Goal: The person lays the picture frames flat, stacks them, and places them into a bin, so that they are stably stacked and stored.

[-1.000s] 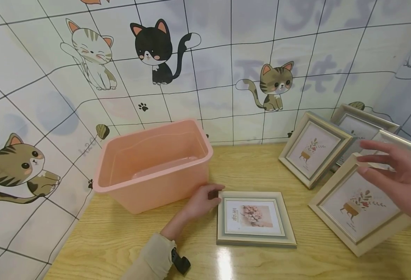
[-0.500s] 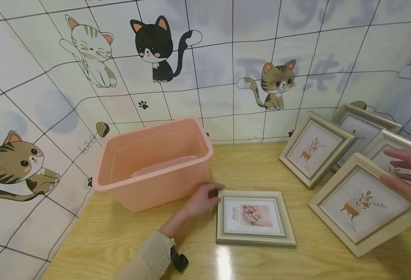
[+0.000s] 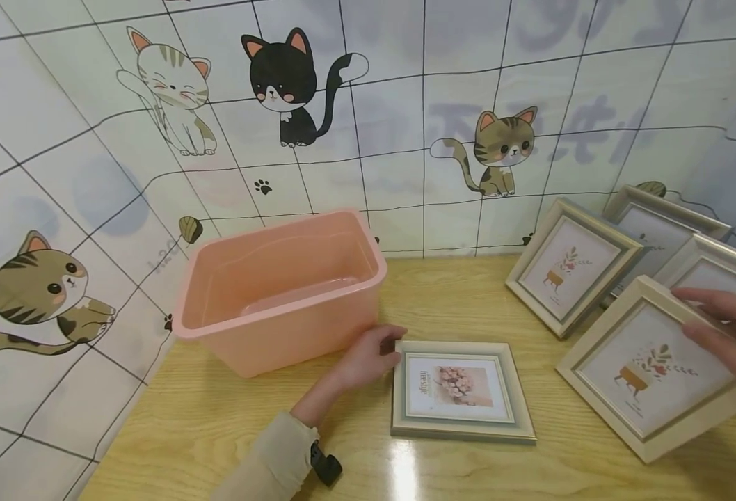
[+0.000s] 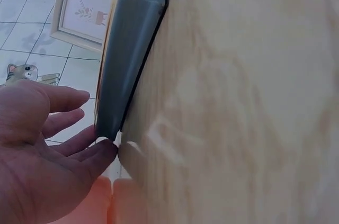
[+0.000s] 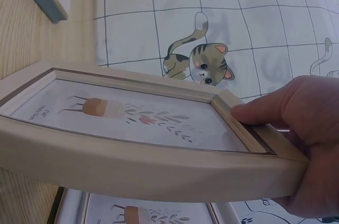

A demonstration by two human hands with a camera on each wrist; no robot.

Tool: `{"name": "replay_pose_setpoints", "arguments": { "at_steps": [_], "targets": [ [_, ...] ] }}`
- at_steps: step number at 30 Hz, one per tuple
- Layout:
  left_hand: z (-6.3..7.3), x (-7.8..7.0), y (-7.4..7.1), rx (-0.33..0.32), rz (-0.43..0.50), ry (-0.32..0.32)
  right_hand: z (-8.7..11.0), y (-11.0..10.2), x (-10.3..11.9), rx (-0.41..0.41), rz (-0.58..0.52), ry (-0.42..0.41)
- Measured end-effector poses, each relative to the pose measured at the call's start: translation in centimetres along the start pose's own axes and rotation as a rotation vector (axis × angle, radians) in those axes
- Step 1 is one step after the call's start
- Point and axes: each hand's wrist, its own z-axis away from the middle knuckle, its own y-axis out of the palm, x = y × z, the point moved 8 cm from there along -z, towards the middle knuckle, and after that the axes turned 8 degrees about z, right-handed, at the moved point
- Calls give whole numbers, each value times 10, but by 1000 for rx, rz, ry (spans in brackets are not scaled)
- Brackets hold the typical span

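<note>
While the front picture frame sits tilted at the right of the counter, in much the same spot as a second ago, the right hand has gone from hovering over it with fingers apart to gripping its upper right border. That seems to turn a reach into a hold, with the frame not visibly carried anywhere yet. The left hand has stayed at the near-left flat frame, its fingers loosely bent and touching the corner. Behind the gripped frame, three more lean together: a plant-print frame, a rear frame and a silver-edged frame. Left of them all stands the pink tub, with nothing visible inside.

From the right wrist, the thumb shows pressed on the frame's front border; the fingers behind are mostly hidden. From the left wrist, the flat frame's blue-grey side and a fingertip against its corner appear, details the head view barely gives.
</note>
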Motion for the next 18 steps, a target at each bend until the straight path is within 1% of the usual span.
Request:
{"name": "replay_pose_setpoints", "arguments": {
  "at_steps": [5, 8, 11, 14, 16, 18],
  "targets": [
    [0, -7, 1, 6, -47, 4, 0, -9, 7, -86, -90, -66],
    [2, -14, 1, 4, -60, 35, -1, -17, 19, -147, -115, -108],
    [6, -29, 3, 11, -79, 86, -2, -24, 31, -201, -155, -133],
    [9, -49, 5, 20, -84, 166, -3, -29, 41, -230, -233, -131],
    [10, -62, 7, 23, -65, 212, -3, -30, 47, -224, -289, -120],
    [10, -74, 8, 20, -29, 254, -3, -27, 55, -210, -311, -120]
  ]
}}
